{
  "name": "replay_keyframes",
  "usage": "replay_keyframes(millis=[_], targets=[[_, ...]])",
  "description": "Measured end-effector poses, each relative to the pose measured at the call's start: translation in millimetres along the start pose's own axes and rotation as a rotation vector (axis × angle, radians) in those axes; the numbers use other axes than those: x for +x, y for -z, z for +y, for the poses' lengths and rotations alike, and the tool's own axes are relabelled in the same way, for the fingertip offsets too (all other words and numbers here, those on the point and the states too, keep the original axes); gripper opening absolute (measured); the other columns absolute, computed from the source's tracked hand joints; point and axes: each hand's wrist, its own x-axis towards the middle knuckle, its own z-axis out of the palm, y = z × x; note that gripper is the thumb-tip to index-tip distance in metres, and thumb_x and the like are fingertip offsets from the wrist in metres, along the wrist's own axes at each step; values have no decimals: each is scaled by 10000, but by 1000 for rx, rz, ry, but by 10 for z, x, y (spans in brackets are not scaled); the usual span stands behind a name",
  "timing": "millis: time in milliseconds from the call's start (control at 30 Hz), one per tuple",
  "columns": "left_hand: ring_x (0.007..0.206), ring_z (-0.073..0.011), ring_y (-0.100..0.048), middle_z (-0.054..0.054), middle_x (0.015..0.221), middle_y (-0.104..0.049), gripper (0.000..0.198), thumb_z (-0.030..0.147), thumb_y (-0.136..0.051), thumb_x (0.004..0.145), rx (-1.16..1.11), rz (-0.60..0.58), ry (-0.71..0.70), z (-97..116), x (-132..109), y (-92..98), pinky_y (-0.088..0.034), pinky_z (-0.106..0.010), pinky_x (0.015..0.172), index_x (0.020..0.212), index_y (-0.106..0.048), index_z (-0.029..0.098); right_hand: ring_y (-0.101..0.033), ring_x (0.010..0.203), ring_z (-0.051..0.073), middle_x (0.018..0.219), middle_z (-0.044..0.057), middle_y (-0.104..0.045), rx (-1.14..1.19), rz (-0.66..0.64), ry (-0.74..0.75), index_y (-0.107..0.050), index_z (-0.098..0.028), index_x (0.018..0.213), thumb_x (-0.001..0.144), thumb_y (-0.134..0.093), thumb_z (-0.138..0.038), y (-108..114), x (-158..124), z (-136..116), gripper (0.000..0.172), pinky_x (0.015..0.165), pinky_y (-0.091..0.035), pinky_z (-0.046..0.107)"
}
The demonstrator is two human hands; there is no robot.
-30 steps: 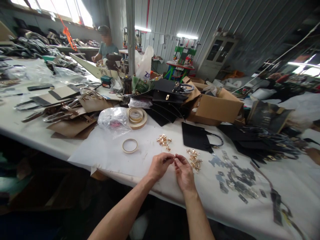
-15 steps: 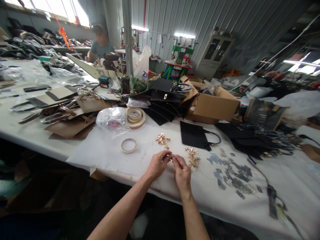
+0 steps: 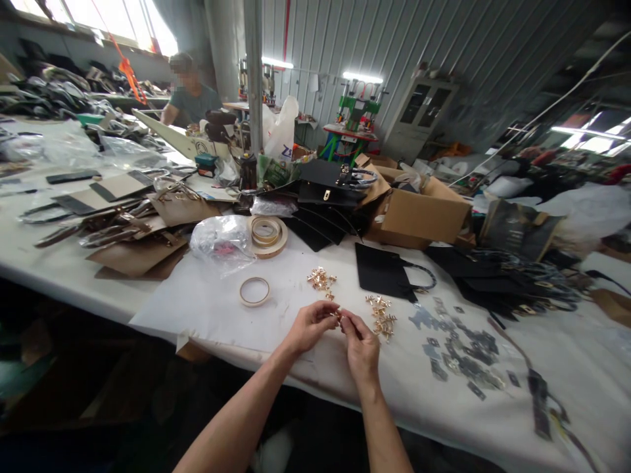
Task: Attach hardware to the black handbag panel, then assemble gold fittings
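My left hand (image 3: 314, 324) and my right hand (image 3: 361, 339) meet fingertip to fingertip above the near edge of the table. Between their pinched fingers is a small gold-coloured metal fitting (image 3: 339, 316), mostly hidden by the fingers. Just beyond the hands lies a small heap of gold metal fittings (image 3: 320, 278). A second heap of gold fittings (image 3: 382, 318) is right of my right hand. Farther right, flat grey metal plates (image 3: 470, 351) are scattered on the white tabletop (image 3: 276, 328).
A tape roll (image 3: 254, 291) lies to the left, with larger rolls (image 3: 269, 236) and a plastic bag (image 3: 221, 240) behind it. Black bag panels (image 3: 384, 269), brown bag pieces (image 3: 140, 253) and a cardboard box (image 3: 421, 213) surround the work area. A person (image 3: 190, 92) sits far left.
Both hands stay together, their fingers shifting slightly around the small fitting. The view has moved a little. The person at the back has leaned to the left.
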Motion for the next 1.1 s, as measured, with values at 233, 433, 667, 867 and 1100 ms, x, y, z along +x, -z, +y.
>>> replay_keyframes(millis=[233, 433, 667, 867, 1100], targets=[[852, -196, -736, -122, 994, -780, 432, 410, -850, 794, -89, -41, 41, 43, 0, -23, -584, -317, 788, 1097, -705, 139, -683, 914, 249, 1054, 88, -778, 56, -50, -32, -787, -217, 1062, 844, -756, -526, 58, 32, 55, 380, 835, -549, 373], [802, -193, -733, -107, 933, -781, 425, 422, -855, 783, -34, -44, 55, -9, 20, -17, -594, -323, 770, 1065, -708, 139, -611, 739, 208, 812, 39, -723, 68, -90, 2, -788, -233, 1001, 847, -756, -526, 65, 49, -52, 332, 695, -515, 317], [880, -206, -734, -89, 1004, -781, 303, 417, -751, 873, 276, 78, -62, -22, 22, -64, -614, -322, 809, 1050, -723, 172, -560, 710, 189, 735, 19, -643, 228, -17, -96, -796, -222, 1056, 849, -722, -597, 32, 41, -53, 435, 653, -478, 305], [821, -183, -744, -40, 934, -797, 192, 314, -728, 894, 461, 137, -142, 7, -16, -97, -610, -291, 797, 1055, -743, 211, -538, 699, 180, 698, 11, -618, 68, 4, -55, -788, -201, 1060, 885, -701, -560, 26, 36, -47, 408, 648, -449, 296], [834, -184, -754, -35, 987, -804, 153, 308, -678, 944, 635, 113, -269, 29, -72, -117, -613, -278, 766, 1064, -754, 250, -532, 644, 175, 645, 6, -614, 38, 9, -6, -772, -199, 884, 878, -687, -597, 25, 42, -87, 406, 601, -424, 289]])
